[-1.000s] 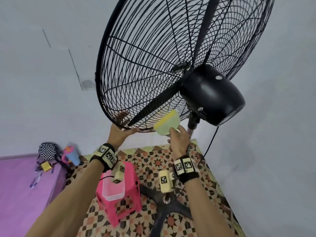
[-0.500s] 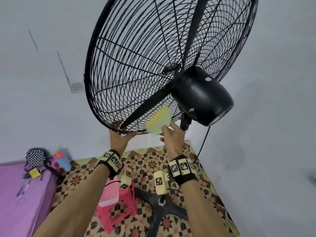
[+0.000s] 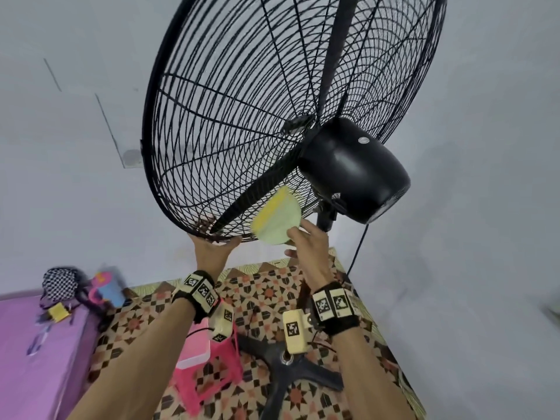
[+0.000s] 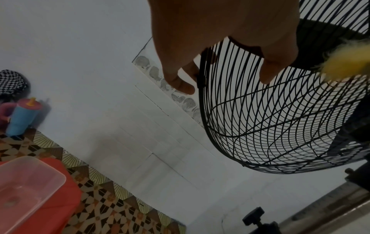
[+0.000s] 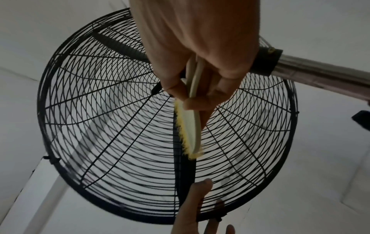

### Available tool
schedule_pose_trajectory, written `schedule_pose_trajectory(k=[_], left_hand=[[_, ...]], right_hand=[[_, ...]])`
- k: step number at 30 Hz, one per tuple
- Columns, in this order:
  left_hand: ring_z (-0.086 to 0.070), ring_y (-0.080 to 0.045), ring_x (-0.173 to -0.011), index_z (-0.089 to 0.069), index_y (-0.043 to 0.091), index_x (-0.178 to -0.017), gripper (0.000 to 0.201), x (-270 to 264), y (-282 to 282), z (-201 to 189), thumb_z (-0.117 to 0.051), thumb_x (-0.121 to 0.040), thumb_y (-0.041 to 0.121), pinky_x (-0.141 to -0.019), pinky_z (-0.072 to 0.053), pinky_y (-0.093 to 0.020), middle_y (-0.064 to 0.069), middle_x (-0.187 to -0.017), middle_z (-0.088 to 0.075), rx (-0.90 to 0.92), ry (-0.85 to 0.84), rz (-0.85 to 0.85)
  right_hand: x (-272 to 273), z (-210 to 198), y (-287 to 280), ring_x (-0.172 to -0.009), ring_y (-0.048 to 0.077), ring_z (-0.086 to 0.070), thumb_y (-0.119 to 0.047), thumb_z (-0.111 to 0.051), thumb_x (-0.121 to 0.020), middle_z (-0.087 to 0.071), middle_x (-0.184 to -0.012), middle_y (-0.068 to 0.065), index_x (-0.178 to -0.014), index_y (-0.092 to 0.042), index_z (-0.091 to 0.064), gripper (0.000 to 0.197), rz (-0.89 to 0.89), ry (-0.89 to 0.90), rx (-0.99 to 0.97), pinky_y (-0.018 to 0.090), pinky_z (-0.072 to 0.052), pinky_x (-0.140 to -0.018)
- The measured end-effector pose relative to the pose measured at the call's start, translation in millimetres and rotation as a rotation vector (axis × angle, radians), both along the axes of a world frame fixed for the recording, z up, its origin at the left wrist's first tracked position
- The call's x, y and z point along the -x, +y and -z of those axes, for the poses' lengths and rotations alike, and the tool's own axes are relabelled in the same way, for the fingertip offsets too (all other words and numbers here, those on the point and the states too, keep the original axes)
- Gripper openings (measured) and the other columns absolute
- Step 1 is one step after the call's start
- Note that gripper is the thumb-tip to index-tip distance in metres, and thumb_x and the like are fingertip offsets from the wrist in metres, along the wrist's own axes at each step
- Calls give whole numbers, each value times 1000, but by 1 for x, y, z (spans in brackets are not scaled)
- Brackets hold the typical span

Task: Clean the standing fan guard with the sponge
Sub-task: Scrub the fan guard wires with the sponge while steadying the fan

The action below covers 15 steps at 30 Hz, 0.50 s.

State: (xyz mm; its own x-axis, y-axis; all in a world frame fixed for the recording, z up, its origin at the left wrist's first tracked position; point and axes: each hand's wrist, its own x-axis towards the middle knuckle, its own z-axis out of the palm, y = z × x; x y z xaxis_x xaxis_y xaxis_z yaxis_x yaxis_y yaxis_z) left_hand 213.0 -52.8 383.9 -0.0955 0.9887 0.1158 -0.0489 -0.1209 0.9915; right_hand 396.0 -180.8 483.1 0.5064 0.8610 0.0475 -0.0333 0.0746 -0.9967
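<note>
Her right hand point(image 3: 309, 247) pinched the yellow-green sponge point(image 3: 277, 221) flat against the back of the black fan guard point(image 3: 230, 122), low beside the motor housing point(image 3: 353, 169); the left hand point(image 3: 212, 250) gripped the guard's bottom rim, fingers curled over it.

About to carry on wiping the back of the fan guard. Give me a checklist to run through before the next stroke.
1. Sponge gripped in right hand: ok.
2. Yellow scrub side against the guard wires: ok.
3. Left hand holding the guard's bottom rim: ok.
4. Fingers poking through the wires toward the blade: not ok.
5. Blade looks still: ok.
6. Fan unplugged: cannot tell; cord runs out of view.
</note>
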Motion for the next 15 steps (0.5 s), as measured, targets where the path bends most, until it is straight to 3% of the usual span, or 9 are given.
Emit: schedule_pose_trajectory(k=[5,7,9,10,13,15], left_hand=[[-38,-9,-135,1,19,-163,128,-6,-5,-7,-93,-76,11,-116,-28,-29,8,-146,-34,-9,-21,17],[-50,-4,-124,-3,19,-162,125,-3,-5,-8,-93,-77,10,-113,-32,-29,9,-145,-37,0,-32,34],[-59,8,-108,-14,18,-160,119,2,-3,-8,-95,-74,13,-108,-41,-32,5,-146,-50,-16,-30,50],[-62,8,-107,-19,19,-159,118,4,-1,-5,-97,-71,17,-105,-45,-33,3,-146,-54,-14,-35,62],[-65,-8,-118,-36,19,-152,115,8,1,1,-102,-61,37,-106,-50,-38,1,-142,-61,39,-24,84],[-65,-16,-120,-51,18,-142,107,6,0,1,-101,-55,54,-109,-50,-49,0,-132,-67,62,-19,72]], right_hand=[[-7,6,10,-93,17,-71,-11,-60,-94,-75,-108,5,-112,-12,-73,21,187,33,24,26,-60,-65],[1,2,12,-91,8,-70,-11,-60,-95,-74,-109,3,-117,-10,-72,25,184,-62,4,23,-59,-63],[6,-3,10,-82,0,-69,-11,-61,-94,-78,-104,0,-115,-12,-74,24,134,-181,-31,20,-54,-62],[7,-6,7,-82,-2,-69,-11,-62,-94,-78,-102,-1,-114,-13,-74,24,102,-197,-40,17,-53,-65],[-2,-7,-1,-87,-3,-70,-9,-62,-95,-77,-94,-10,-102,-19,-74,17,122,-200,-59,9,-52,-70],[-9,-7,2,-90,4,-70,-12,-63,-95,-77,-98,-5,-106,-17,-74,16,232,-235,-56,2,-46,-67]])
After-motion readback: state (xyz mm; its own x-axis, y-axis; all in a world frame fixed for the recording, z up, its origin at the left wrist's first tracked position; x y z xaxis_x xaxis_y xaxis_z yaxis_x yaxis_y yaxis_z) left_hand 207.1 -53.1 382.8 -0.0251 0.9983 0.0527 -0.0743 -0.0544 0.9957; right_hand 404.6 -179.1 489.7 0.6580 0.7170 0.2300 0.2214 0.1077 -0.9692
